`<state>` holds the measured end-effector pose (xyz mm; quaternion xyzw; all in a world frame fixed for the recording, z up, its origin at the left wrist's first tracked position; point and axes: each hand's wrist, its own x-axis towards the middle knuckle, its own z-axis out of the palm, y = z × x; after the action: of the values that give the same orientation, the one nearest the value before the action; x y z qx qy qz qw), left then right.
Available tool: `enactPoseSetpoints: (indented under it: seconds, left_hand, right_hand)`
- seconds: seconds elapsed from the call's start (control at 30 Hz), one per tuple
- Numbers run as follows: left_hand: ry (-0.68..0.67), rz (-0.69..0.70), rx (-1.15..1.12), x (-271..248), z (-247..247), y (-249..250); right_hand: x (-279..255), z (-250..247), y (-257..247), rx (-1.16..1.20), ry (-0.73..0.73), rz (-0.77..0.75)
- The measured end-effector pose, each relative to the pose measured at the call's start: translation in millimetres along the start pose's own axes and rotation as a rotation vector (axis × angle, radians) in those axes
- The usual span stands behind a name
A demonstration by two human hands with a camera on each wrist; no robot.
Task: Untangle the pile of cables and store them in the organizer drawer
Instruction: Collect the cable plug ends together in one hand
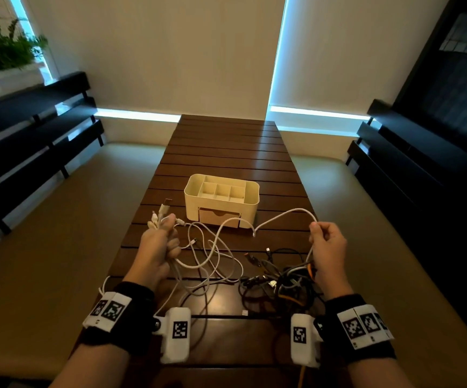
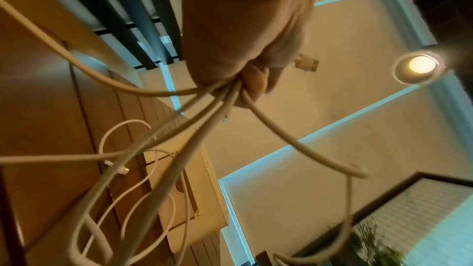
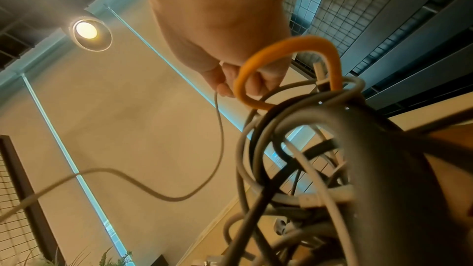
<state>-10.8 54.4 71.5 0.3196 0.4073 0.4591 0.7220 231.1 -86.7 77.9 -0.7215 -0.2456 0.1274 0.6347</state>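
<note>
My left hand [image 1: 158, 252] has its fingers [image 1: 174, 249] curled tight round a bunch of white cables [image 1: 210, 253], with the plug ends [image 1: 161, 212] sticking up out of the fist toward 12 o'clock. My right hand [image 1: 328, 245] pinches one white cable [image 1: 282, 217] between thumb and fingertip.

That cable runs across the bench [image 1: 226, 152] from 9 o'clock to 3 o'clock, so its long way lies sideways. It humps up near my right hand and dips in front of the organizer [image 1: 221, 200]. Below my right hand it drops into the dark pile [image 1: 285, 278] at 5 o'clock, where black, grey and orange cables are knotted.

To do this well, I think I should pull slowly and follow this one cable with my right fingers. If it snags, I should stop and loosen the loop, not tug. The drawer [image 1: 219, 217] looks a little way open, at 12 o'clock from the loops.
</note>
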Motion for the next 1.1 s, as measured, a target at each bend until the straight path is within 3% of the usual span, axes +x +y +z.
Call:
enactPoseSetpoints:
  seconds: [0.2,0.27,0.33,0.43,0.53,0.67,0.9,1.0,1.1]
  left_hand:
    - [0.187,-0.051,0.501,4.4,2.9,-10.7]
    - [0.197,-0.104,0.508,3.1,3.9,-9.2]
    - [0.133,-0.166,0.339,2.2,6.5,-5.7]
    - [-0.108,-0.228,-0.048,-5.2,17.9,-2.5]
    - [-0.325,-0.139,-0.171,-20.5,35.6,-15.3]
    - [-0.512,-0.084,0.151,-48.2,61.1,-38.8]
    - [-0.655,-0.022,0.673,-44.0,63.3,-59.8]
    - [-0.574,0.026,0.724,-39.3,63.2,-62.2]
    - [-0.439,-0.071,0.561,-36.5,62.6,-60.3]
  right_hand:
    - [-2.7,4.3,1.9,0.034,0.017,-0.016]
    - [-3.4,2.5,0.6,0.029,-0.019,-0.006]
    - [-5.7,0.8,-4.3,0.003,-0.115,-0.010]
    - [-13.6,2.0,-16.4,-0.074,-0.343,-0.030]
    - [-21.8,5.3,-25.3,-0.044,-0.506,-0.049]
    - [-29.3,14.1,-30.7,-0.130,-0.683,-0.220]
    - [-32.0,25.6,-24.9,-0.109,-0.599,-0.319]
    - [-30.1,25.8,-21.7,-0.094,-0.626,-0.254]
    - [-26.9,21.5,-13.8,-0.205,-0.758,-0.055]
